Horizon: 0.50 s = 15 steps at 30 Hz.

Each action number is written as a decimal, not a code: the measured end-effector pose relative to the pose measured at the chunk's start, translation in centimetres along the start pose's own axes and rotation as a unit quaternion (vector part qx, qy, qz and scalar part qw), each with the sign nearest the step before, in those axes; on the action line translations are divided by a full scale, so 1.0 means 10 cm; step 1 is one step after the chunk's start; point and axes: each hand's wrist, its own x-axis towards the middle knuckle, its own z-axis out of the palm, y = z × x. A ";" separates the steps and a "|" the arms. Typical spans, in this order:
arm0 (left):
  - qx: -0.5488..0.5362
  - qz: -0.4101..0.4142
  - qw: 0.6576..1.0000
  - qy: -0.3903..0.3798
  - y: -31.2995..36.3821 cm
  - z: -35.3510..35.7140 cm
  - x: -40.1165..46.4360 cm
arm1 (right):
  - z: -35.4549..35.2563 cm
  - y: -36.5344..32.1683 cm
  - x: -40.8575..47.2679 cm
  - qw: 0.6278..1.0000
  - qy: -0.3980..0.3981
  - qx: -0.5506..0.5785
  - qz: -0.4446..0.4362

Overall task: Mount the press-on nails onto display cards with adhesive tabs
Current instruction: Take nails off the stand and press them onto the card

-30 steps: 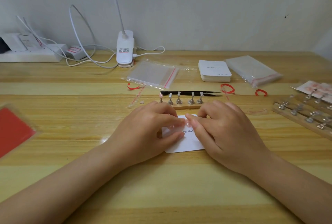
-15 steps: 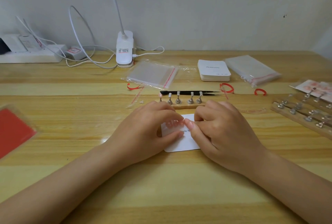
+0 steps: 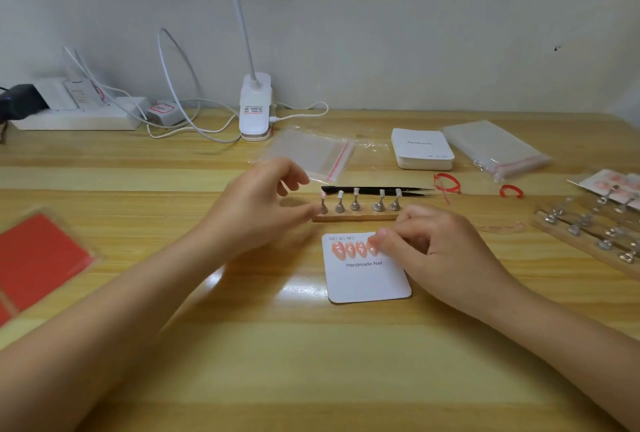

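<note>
At nine o'clock the red sheet [image 3: 33,267] was blurred and cut by the left edge. The right hand [image 3: 440,251] hid the display card [image 3: 367,275]'s fifth nail position. Both forearms ran off frame.

Wood, paper, shiny plastic and metal

The table [image 3: 311,362] is smooth yellow wood with a shiny coat that shows light spots. The display card [image 3: 369,281] is flat white paper, matt. The press-on nails [image 3: 349,249] on it are pink and glossy. The nail stands [image 3: 356,203] are shiny silver metal on a plain wood strip [image 3: 356,217]. The zip bags [image 3: 310,152] are thin clear plastic, crinkly. The tweezers [image 3: 377,190] look black and smooth.
</note>
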 end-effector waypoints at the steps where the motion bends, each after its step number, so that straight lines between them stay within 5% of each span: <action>1: -0.008 -0.017 1.000 -0.002 0.00 0.03 0.02 | -0.01 -0.01 0.02 1.000 0.000 -0.007 0.005; 7: -0.061 -0.037 0.997 0.022 0.05 0.16 0.05 | -0.07 -0.19 0.22 0.994 0.054 -0.082 -0.050; 15: -0.144 -0.026 0.988 0.047 -0.07 0.24 0.04 | 0.06 -0.35 0.58 0.965 0.011 -0.208 -0.157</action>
